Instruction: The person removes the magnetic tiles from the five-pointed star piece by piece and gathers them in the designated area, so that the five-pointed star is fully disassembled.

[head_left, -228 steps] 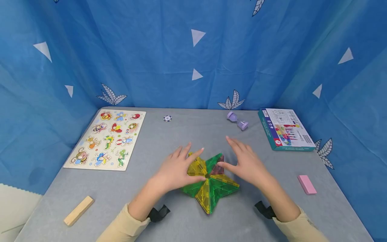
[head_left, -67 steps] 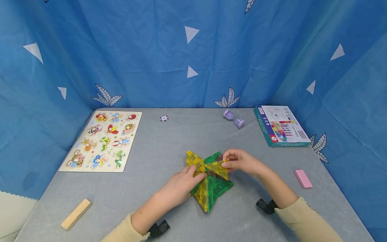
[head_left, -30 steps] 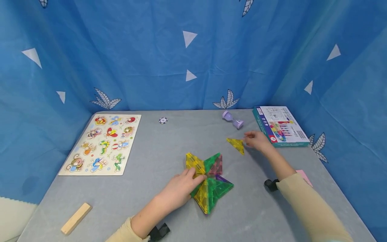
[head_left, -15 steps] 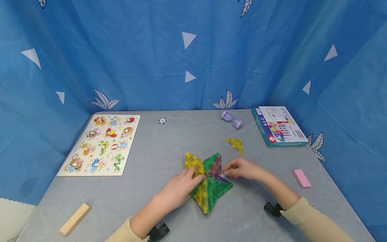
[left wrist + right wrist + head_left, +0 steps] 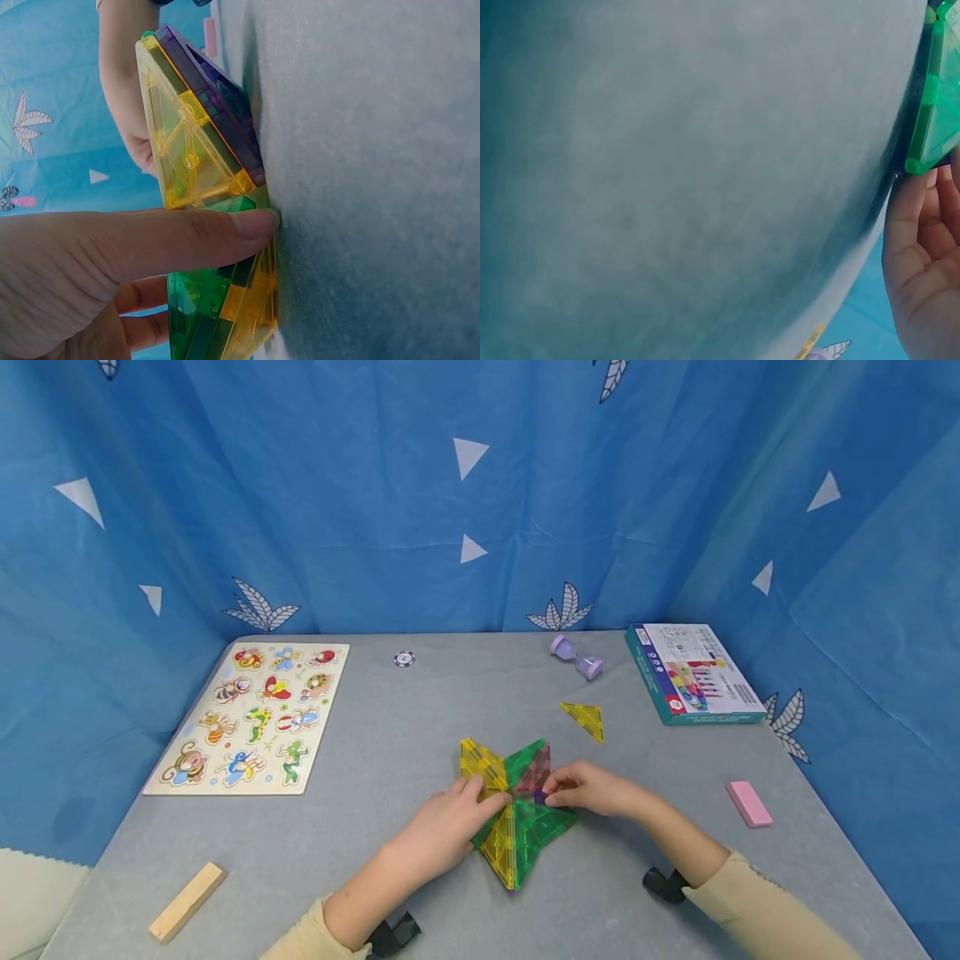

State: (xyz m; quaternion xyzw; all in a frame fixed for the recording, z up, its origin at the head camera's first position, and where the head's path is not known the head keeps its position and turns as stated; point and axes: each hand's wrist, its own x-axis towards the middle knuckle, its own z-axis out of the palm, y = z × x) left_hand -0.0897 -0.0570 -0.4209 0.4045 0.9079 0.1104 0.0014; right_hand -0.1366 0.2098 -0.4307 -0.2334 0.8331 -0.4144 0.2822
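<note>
A flat star of translucent magnetic tiles (image 5: 525,831), yellow, green, pink and purple, lies on the grey table (image 5: 390,752). My left hand (image 5: 474,795) presses down on its left side with straight fingers; in the left wrist view the thumb (image 5: 195,236) lies along the edge of a yellow tile (image 5: 187,150) stacked on a purple tile (image 5: 221,112). My right hand (image 5: 557,792) pinches the tip of the purple tile (image 5: 540,797) at the star's right side. In the right wrist view its thumb (image 5: 909,247) sits just below a green tile corner (image 5: 936,105). One loose yellow triangle (image 5: 586,720) lies apart, further back.
An animal peg puzzle board (image 5: 255,714) lies at the left, a wooden block (image 5: 186,902) front left. A poker chip (image 5: 404,658) and a purple sand timer (image 5: 575,657) sit at the back, a teal box (image 5: 693,683) back right, a pink block (image 5: 747,802) right. Blue cloth encloses the table.
My right hand lifted a yellow triangle off the star, set it down near the sand timer, then came back and took hold of the purple tile. The left hand stayed put.
</note>
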